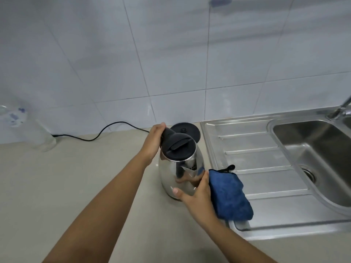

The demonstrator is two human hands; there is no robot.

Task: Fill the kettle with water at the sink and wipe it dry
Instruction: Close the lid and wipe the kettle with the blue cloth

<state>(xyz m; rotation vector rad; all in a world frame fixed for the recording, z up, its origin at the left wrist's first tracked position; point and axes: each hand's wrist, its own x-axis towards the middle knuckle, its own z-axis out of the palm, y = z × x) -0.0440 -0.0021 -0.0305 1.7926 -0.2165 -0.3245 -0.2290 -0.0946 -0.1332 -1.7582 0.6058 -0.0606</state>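
Your left hand (153, 143) is clenched round the black handle at the upper left of the kettle (171, 175), with the fingers wrapped over the grip. The kettle, steel with its black lid (178, 149) closed, is down at the bench (91, 179); you cannot tell whether its bottom rests fully there. Your right hand (197, 194) holds the blue cloth (228, 196) against the kettle's lower right side. The thumb is stretched across the steel wall and the other fingers are hidden by the cloth. Most of the cloth hangs to the right of the kettle, over the near part of the drainboard (256, 147). The sink (315, 154) lies further right of the kettle, with the tap (340, 109) at its far corner. Just behind the kettle sits its round black base (190, 129), and a black cord (102, 132) runs from the base leftward to the wall. Well to the left of the kettle stands a clear bottle (42, 137), blurred.
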